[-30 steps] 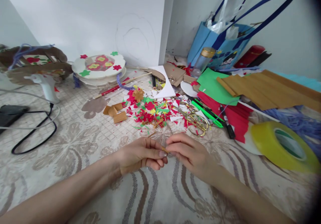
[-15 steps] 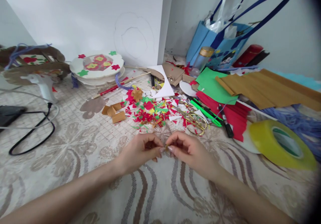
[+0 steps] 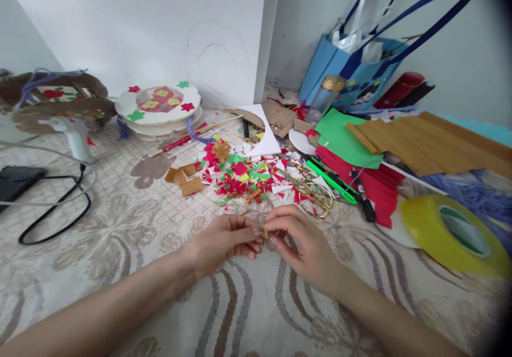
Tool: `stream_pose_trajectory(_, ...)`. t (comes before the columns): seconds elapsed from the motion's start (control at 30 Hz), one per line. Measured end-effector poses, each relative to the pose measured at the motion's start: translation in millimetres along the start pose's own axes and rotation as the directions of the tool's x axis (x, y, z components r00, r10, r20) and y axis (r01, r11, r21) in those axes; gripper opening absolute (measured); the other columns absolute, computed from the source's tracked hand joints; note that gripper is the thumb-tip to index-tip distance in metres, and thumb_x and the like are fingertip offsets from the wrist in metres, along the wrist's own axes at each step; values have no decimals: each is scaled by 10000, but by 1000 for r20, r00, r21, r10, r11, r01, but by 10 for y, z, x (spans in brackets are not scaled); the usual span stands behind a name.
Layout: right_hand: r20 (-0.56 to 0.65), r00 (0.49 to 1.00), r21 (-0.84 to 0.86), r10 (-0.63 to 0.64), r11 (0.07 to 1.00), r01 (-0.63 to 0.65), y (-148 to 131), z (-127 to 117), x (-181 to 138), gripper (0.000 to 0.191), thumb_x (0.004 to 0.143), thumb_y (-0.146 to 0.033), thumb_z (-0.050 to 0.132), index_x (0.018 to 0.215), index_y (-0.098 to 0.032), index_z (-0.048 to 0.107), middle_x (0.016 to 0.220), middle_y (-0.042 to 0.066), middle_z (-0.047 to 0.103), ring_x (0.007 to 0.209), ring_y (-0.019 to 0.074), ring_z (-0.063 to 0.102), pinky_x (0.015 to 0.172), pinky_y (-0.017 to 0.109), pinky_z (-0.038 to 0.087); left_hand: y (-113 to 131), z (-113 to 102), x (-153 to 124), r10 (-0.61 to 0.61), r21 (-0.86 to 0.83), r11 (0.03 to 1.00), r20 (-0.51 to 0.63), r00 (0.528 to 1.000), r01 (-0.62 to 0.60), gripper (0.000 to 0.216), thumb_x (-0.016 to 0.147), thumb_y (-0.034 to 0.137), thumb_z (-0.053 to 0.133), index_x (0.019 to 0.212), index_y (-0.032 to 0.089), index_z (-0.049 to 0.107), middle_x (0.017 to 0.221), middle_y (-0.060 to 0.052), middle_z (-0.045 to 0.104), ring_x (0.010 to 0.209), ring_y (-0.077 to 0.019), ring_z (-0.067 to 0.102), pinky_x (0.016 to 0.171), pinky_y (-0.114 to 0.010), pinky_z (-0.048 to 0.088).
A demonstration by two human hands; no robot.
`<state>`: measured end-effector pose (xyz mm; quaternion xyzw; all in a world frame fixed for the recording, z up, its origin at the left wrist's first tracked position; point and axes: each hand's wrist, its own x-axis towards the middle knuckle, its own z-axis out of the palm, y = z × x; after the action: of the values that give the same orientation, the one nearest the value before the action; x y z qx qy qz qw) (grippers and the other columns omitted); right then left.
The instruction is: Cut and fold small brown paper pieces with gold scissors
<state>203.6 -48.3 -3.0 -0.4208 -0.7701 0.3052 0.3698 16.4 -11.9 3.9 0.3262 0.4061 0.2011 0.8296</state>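
Observation:
Low in the middle of the head view, my left hand (image 3: 230, 239) pinches a small brown paper piece (image 3: 265, 233) between thumb and forefinger. My right hand (image 3: 306, 242) meets it from the other side, its bent fingertips at the same piece and its thumb slightly lower. A thin stem-like strip (image 3: 268, 201) rises just beyond the fingertips; whether it joins the piece I cannot tell. Just past my hands lies a heap of red, green, yellow and white paper scraps (image 3: 240, 181). Gold-handled scissors (image 3: 316, 197) rest at its right edge.
A decorated paper plate stack (image 3: 158, 114), a white glue gun (image 3: 76, 135) and a black cable (image 3: 52, 239) are left. To the right lie green paper (image 3: 346, 138), brown crepe paper (image 3: 432, 141), a marker (image 3: 363, 199) and yellow tape (image 3: 424, 239). A blue bag (image 3: 326, 66) stands behind.
My right hand's thumb and forefinger have loosened and spread a little at the brown piece. My left thumb lies straighter along it. The whole view has shifted slightly.

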Motion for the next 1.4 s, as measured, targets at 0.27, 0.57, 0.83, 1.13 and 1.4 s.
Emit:
stream_pose_trajectory(0.27, 52, 986, -131, -157, 978, 163, 35, -2, -5, 180, 896, -117, 441, 978, -232, 553, 985, 63, 564, 896, 175, 563, 783, 313, 486, -19, 6, -2, -11, -8, 1000, 1, 1000, 11, 201, 687, 274, 725, 725, 100, 632, 639, -17, 637, 574, -78, 577, 582, -187, 463)
stream_pose_trajectory(0.57, -8, 999, -82, -54, 995, 53, 42, -4, 15, 146, 884, -109, 456, 916, -227, 536, 982, 63, 558, 933, 180, 558, 812, 323, 476, -8, 3, 2, -28, -27, 999, -1, 1000, 28, 191, 707, 272, 707, 725, 95, 635, 688, -29, 650, 614, -91, 600, 613, -202, 480)
stream_pose_trajectory(0.83, 40, 998, -62, -58, 996, 60, 33, -16, 9, 157, 889, -111, 447, 913, -228, 548, 1000, 60, 551, 937, 179, 549, 796, 310, 458, -17, -4, 1, -21, 43, 999, 13, 1000, 21, 220, 707, 319, 703, 739, 112, 634, 664, -17, 656, 603, -92, 603, 637, -220, 484)
stream_pose_trajectory(1.13, 71, 975, 194, 212, 956, -222, -23, 43, 14, 85, 896, -147, 450, 862, -202, 505, 928, 33, 535, 846, 149, 532, 724, 272, 444, -63, -19, 23, 25, 145, 989, 28, 999, -29, 236, 721, 340, 685, 778, 115, 642, 678, -7, 661, 612, -87, 607, 643, -217, 493)
stream_pose_trajectory(1.4, 149, 924, 378, 352, 843, -382, -18, 52, 0, 59, 906, -207, 457, 859, -197, 493, 802, -3, 510, 681, 120, 505, 628, 257, 429, -56, -24, 22, 17, 173, 985, 42, 999, -24, 227, 735, 336, 672, 798, 119, 660, 727, -17, 678, 649, -90, 609, 670, -220, 497)
